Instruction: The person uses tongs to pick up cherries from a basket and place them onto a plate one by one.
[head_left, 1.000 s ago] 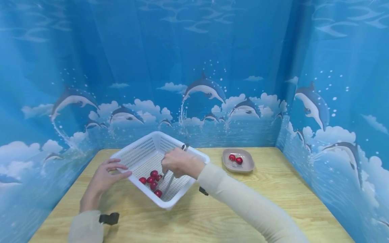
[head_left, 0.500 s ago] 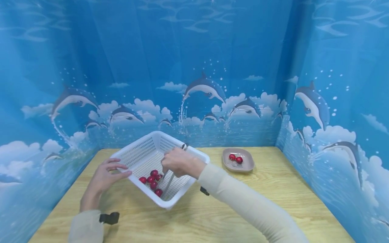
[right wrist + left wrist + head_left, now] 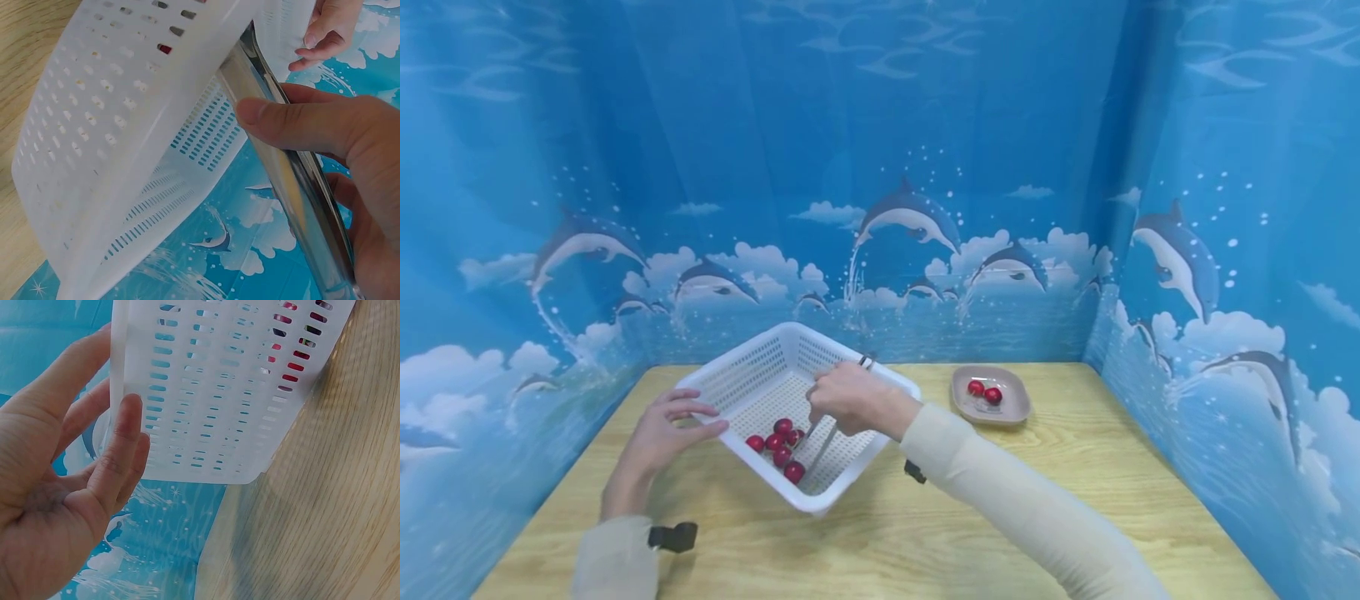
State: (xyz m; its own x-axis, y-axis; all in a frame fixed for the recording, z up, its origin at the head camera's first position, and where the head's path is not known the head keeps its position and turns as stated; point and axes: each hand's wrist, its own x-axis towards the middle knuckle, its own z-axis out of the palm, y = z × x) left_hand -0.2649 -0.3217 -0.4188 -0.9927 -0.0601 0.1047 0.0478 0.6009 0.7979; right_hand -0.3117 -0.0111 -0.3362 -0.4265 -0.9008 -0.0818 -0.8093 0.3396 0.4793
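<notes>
The right hand [image 3: 850,402] reaches over the white perforated basket [image 3: 752,379] and grips a pair of metal tongs [image 3: 823,446], thumb pressed along the upper blade and fingers curled beneath, as the right wrist view shows plainly [image 3: 287,181]; the blades slant down into the basket toward a cluster of small red fruits [image 3: 778,442], likely cherries or cherry tomatoes, though they are too small to tell; the tips sit just beside the cluster, and whether they pinch a fruit cannot be made out.

The left hand [image 3: 658,437] lies at the basket's left wall with its fingers straight and relaxed, their pads resting against the slotted plastic [image 3: 128,434]; the hand curls round nothing; it seems placed there to steady the basket, which stands tilted with its near corner low, so that the fruits gather in that low corner within easy range of the tongs.

The fruits are round, glossy and deep red, lying touching one another on the basket's floor; through the slots in the wall the left wrist view catches red glints of them [image 3: 294,365].

To the right, well apart from the basket, a shallow beige dish [image 3: 1011,408] sits on the wooden desk [image 3: 1075,467] and holds two more red fruits [image 3: 983,392] side by side; blue curtains printed with dolphins [image 3: 910,217] close in the desk on three sides.
</notes>
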